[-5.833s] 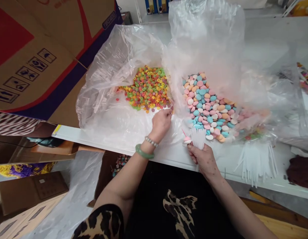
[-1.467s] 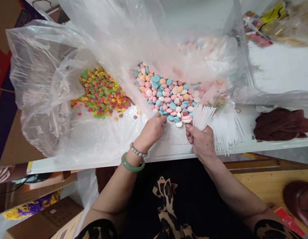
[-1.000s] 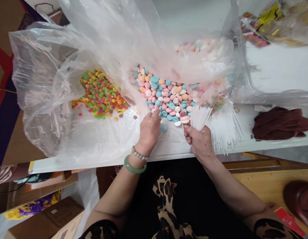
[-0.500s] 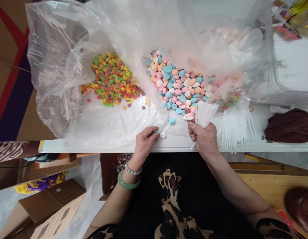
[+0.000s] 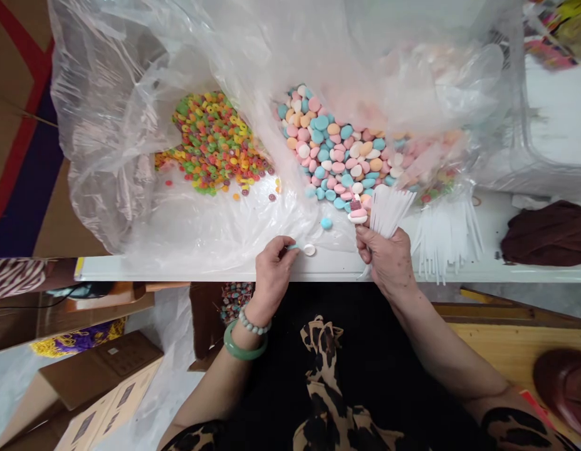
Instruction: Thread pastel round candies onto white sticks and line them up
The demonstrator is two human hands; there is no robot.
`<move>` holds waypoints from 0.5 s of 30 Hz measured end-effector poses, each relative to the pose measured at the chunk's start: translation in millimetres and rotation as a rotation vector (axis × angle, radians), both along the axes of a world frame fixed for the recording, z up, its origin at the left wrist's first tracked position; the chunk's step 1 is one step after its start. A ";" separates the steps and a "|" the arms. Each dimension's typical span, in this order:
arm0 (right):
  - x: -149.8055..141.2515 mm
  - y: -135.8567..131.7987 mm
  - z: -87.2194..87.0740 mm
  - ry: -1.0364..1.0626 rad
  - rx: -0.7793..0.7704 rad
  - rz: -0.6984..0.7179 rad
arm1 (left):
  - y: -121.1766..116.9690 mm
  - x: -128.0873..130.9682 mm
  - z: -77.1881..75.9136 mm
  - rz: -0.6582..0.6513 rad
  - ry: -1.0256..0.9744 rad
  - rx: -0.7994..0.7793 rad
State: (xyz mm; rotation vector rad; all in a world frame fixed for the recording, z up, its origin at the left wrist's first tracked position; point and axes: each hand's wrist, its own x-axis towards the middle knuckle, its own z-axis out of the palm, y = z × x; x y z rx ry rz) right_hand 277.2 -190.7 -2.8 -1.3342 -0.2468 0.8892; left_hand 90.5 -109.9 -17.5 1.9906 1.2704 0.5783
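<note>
My left hand (image 5: 274, 266) is closed in a pinch on a small blue candy (image 5: 293, 247), mostly covered by the fingers. Just right of those fingertips, a round white candy (image 5: 309, 249) lies by the table's front edge. Above it sits a loose blue candy (image 5: 326, 223). My right hand (image 5: 388, 254) grips a bundle of flat white sticks (image 5: 388, 210). At its thumb is a short stack of candies (image 5: 357, 213), pink, white and dark red; how the stack is held is partly hidden. A heap of pastel candies (image 5: 337, 150) spreads beyond both hands.
Ring-shaped colourful candies (image 5: 219, 144) are heaped at the left on clear plastic sheeting (image 5: 106, 125). More white strips (image 5: 447, 238) hang over the front edge at right, beside a brown cloth (image 5: 546, 233). Cardboard boxes (image 5: 97, 369) stand at lower left.
The view has shifted slightly. My left hand still pinches the blue candy, with its fingers a little more curled over it. My right hand keeps its hold on the sticks.
</note>
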 end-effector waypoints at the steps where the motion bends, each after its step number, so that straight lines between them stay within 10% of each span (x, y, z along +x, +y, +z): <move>1: -0.3 0.1 -0.2 0.001 -0.004 0.005 | -3.1 2.1 -1.0 0.010 -0.022 0.009; 15: -3.0 -0.4 -4.4 0.035 -0.031 0.061 | 2.0 14.8 -21.9 -0.466 0.106 0.203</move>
